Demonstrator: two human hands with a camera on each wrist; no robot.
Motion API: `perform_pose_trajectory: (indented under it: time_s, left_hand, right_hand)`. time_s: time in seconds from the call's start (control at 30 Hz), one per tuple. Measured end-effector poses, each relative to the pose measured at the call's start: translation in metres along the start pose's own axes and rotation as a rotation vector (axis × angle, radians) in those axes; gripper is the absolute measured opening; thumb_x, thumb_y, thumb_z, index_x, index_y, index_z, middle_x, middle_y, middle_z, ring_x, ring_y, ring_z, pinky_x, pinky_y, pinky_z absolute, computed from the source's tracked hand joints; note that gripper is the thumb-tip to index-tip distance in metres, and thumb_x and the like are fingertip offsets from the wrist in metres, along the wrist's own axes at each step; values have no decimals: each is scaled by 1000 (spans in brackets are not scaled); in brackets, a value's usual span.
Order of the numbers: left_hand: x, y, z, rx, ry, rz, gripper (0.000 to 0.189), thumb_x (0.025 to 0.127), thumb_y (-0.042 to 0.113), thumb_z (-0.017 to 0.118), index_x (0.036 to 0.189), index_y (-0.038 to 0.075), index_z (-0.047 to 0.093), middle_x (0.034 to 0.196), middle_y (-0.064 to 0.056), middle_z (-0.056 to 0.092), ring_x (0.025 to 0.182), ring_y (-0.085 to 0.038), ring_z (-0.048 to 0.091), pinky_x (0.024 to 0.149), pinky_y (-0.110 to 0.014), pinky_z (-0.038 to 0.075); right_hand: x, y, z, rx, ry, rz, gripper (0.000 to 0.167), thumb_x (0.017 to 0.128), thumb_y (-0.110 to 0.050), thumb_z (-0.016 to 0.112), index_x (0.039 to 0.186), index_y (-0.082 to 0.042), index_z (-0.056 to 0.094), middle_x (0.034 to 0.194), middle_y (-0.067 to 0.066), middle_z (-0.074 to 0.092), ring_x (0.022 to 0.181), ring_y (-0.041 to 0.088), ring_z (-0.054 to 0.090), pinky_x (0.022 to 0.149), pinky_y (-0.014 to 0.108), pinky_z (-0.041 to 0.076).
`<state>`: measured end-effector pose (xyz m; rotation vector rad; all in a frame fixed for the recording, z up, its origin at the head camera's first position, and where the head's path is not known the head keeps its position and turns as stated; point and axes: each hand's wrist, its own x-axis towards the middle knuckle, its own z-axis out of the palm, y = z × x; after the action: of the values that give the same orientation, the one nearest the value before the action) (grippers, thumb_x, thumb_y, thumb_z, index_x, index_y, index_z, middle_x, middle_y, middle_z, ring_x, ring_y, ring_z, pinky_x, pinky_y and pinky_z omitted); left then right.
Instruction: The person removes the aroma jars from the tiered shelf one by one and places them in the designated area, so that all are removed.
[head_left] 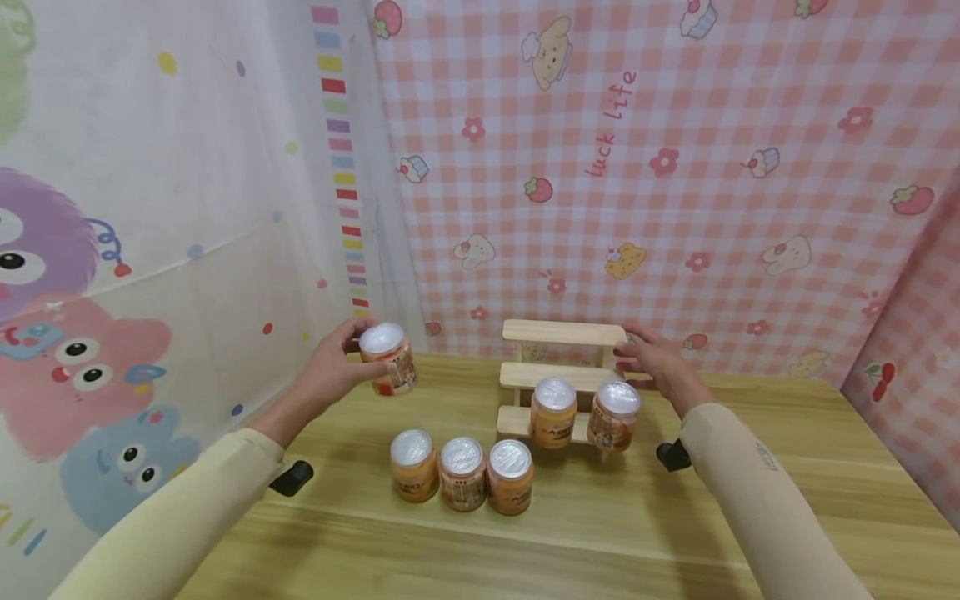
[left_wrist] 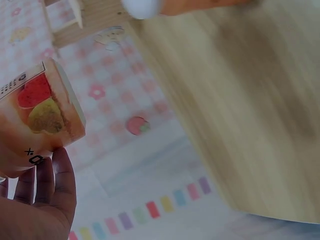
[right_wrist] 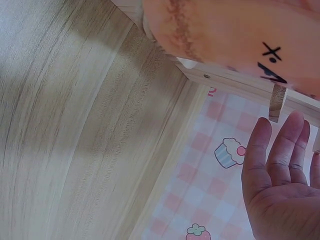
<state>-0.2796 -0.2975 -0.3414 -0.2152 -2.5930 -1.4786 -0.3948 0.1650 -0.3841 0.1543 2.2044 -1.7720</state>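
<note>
Three jars (head_left: 462,475) stand in a close row on the wooden table (head_left: 315,533) in the foreground, while two jars (head_left: 554,417) appear to rest on the lowest shelf (head_left: 513,422) of a small rack (head_left: 555,371) just beyond. Off to the rack's left, the left hand (head_left: 341,362) grips a sixth jar (head_left: 388,362), lid up and seemingly clear of the table. The right hand (head_left: 663,367), fingers loosely extended and holding nothing, is at the right end of the top shelf (head_left: 562,332) (whether it touches the wood is hard to tell). The step in hand looks like carrying a jar to the rack; the next move likely calls for a level swing rightward and a gentle set-down, perhaps on the lowest shelf's bare left stretch, without nudging its neighbours. Pink gingham (head_left: 675,208) hangs behind.
</note>
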Motion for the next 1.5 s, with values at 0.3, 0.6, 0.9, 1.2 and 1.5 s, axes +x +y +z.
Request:
perform_pose_trajectory:
  time_s: [0.3,0.6,0.9,1.2,1.5]
  left_hand:
    - [-28,-35,-9,40,1,-40,71,84,16,80,141,-1,43,129,-20,52,120,-37,50,85,-39,49]
    - [-45,-71,-6,59,20,-85,68,81,16,83,136,0,46,125,-19,53,118,-37,51,80,-35,48]
    - [-61,-96,9,76,27,-100,69,77,13,86,132,-3,48,120,-18,57,111,-35,55,78,-32,49]
    - [-72,-108,23,127,19,-108,67,75,9,86,130,-4,49,118,-18,58,110,-36,57,84,-38,48]
    - [-74,-106,23,47,-45,-84,75,80,7,82,141,-7,40,131,-25,51,122,-43,49,89,-43,49]
  right_hand:
    - [-1,0,0,8,10,0,62,106,-22,45,161,-25,15,153,20,39,126,33,52,106,55,38]
    - [0,0,-1,12,5,8,61,106,-23,44,161,-26,15,153,20,39,129,34,49,106,55,37]
    - [0,-1,-1,9,12,14,60,107,-23,41,161,-26,15,154,19,37,129,33,50,106,55,38]
    - [0,0,0,-8,-3,1,61,107,-24,42,161,-26,14,153,19,39,124,30,54,102,50,42]
    - [-1,0,0,-4,1,5,61,107,-24,42,161,-27,14,153,19,39,126,32,51,103,51,42]
